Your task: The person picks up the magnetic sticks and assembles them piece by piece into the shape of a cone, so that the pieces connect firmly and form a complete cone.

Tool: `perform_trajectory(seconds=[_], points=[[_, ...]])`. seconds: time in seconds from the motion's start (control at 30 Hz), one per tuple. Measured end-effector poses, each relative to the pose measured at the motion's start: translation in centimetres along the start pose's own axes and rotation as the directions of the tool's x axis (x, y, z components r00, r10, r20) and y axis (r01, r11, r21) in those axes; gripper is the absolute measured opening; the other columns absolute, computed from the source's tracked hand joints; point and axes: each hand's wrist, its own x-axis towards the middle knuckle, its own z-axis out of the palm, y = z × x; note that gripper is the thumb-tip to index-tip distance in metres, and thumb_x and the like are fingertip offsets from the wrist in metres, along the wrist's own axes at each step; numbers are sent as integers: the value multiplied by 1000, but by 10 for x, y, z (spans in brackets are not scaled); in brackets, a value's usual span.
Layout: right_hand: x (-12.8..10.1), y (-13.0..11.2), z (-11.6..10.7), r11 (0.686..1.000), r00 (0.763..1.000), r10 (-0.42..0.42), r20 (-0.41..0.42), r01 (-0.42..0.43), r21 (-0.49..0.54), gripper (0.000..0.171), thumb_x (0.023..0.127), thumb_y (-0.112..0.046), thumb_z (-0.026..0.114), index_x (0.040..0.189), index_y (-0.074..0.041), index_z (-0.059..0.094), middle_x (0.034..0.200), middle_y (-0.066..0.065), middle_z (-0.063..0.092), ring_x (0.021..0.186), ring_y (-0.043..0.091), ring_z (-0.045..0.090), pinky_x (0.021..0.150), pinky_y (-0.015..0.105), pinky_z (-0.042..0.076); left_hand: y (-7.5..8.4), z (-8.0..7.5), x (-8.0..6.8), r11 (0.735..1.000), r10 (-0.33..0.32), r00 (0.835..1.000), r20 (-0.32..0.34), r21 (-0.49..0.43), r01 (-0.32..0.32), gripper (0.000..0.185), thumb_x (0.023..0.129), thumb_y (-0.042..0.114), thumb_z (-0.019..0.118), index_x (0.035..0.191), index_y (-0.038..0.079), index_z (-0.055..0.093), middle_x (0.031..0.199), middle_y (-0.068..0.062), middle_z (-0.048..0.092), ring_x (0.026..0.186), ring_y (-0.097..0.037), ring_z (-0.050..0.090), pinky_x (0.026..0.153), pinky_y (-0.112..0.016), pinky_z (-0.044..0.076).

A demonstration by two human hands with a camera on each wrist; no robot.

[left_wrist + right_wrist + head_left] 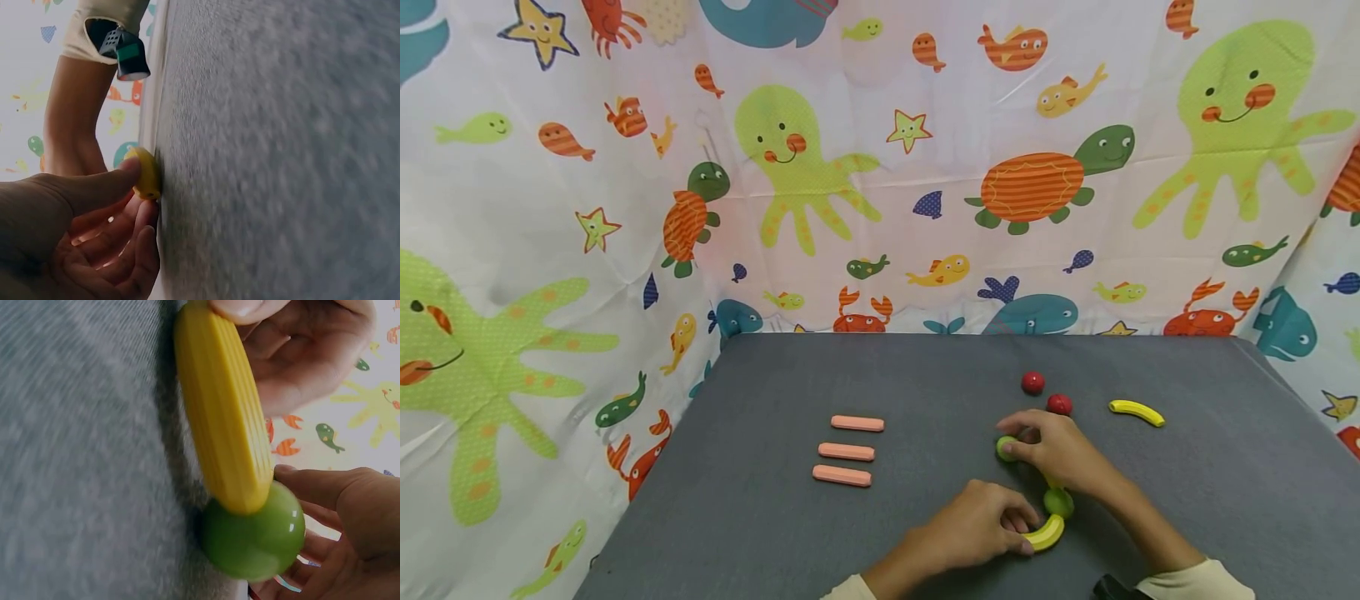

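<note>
My left hand [981, 525] pinches one end of a curved yellow banana-shaped toy piece [1045, 533] lying on the grey table. The piece's other end meets a round green ball [1058, 502], seen close up in the right wrist view, where the yellow piece [225, 419] partly covers the green ball [256, 540]. Farther back, my right hand [1060, 446] holds a second green ball [1006, 448] between thumb and fingers. A bit of another yellow piece [1053, 481] shows beneath that hand, mostly hidden. In the left wrist view, my left thumb presses the yellow piece [147, 178].
Two red balls [1033, 382] sit just beyond my right hand. To the right lies one more yellow curved piece [1137, 412]. Three pink sausage-shaped pieces [846, 452] lie in a column on the left. A sea-animal curtain [880, 167] rises behind the grey table [760, 533].
</note>
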Motion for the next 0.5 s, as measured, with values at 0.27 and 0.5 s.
perform_trajectory(seconds=[0.27, 0.5], points=[[-7, 7, -8, 998, 999, 51, -8, -51, -21, 27, 99, -23, 77, 122, -9, 76, 111, 5, 75, 86, 16, 67, 69, 28, 55, -11, -12, -5, 1000, -15, 999, 31, 25, 14, 16, 89, 17, 86, 105, 17, 86, 91, 17, 75, 79, 14, 60, 69, -9, 49], [-18, 15, -14, 998, 998, 42, -37, -43, -41, 29, 99, -28, 77, 122, -11, 77, 115, 6, 75, 80, 14, 62, 66, 27, 52, -20, -22, -6, 997, -35, 999, 10, 64, 34, 15, 90, 13, 84, 104, 19, 87, 92, 18, 71, 81, 12, 56, 70, -11, 48]])
